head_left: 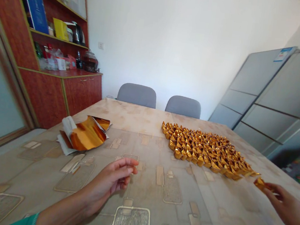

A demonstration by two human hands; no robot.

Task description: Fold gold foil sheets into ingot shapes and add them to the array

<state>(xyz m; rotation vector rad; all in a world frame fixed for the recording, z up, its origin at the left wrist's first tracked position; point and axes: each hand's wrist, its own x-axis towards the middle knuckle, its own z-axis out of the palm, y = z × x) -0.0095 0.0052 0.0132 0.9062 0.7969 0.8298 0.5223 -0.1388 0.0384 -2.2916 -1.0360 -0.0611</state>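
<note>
left hand (119, 175): loosely half-spread, above table (208, 216) | right hand (283, 199): pinching gold foil piece (259, 183) beside foil cluster (203, 149)

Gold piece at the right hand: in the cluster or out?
Out: the right hand holds the gold piece just off the gold cluster, with tablecloth showing between.

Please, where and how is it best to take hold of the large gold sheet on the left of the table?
Probably by the near right edge of the large gold sheet, pinched lightly, coming from the near right, where the left hand is. The sheet looks thin and curved, and that edge lies uncovered, facing the hand.
</note>
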